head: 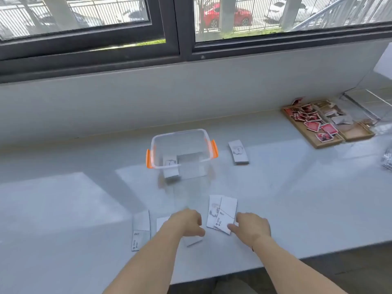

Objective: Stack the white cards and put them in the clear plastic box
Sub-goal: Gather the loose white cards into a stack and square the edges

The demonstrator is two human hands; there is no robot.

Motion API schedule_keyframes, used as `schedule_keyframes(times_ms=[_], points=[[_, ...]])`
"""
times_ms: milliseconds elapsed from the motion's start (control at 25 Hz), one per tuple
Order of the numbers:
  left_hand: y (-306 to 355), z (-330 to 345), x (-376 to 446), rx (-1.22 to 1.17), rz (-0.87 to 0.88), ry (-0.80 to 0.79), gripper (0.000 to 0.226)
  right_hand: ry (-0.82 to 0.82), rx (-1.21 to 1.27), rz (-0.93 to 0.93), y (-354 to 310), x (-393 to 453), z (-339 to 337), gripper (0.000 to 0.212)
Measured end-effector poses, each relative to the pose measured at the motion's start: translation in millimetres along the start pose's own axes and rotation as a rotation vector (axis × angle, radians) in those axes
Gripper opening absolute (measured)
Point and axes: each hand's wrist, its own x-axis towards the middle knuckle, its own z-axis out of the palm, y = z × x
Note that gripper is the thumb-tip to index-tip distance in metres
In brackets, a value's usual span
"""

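Hands (186, 222) (251, 227) palm-down over cards (222, 213)

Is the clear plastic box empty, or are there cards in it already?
Not empty. The clear plastic box is open, lidless, and a stack of white cards shows through its wall.

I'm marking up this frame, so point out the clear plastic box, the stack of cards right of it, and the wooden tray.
clear plastic box (209, 135): head view, far right rim corner.
stack of cards (238, 152): head view, top card's face.
wooden tray (318, 144): head view, near edge.
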Motion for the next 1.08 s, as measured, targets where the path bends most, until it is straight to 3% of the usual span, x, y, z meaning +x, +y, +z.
schedule_keyframes(times_ms=[120, 320, 440, 600, 800, 1080], points=[[11, -11, 19, 0.026, -0.027, 0.0, 0.05, 0.05, 0.026, 0.038, 7, 21, -4, 0.047], [27, -15, 50, 0.112, -0.001, 0.13, 0.066, 0.015, 0.075, 0.028, 10, 50, -3, 0.092], [32, -10, 64, 0.159, 0.043, 0.224, 0.082, 0.012, 0.021, -0.017, 8, 63, 0, 0.103], [34, -6, 78, 0.176, 0.083, 0.22, 0.099, 0.013, -0.002, -0.051, 8, 76, 5, 0.1], [34, -1, 87, 0.129, 0.076, 0.235, 0.085, -0.042, 0.051, -0.056, 8, 90, -3, 0.091], [29, -8, 85, -0.154, -0.077, 0.185, 0.061, -0.145, 0.423, -0.071, 20, 99, -19, 0.066]])
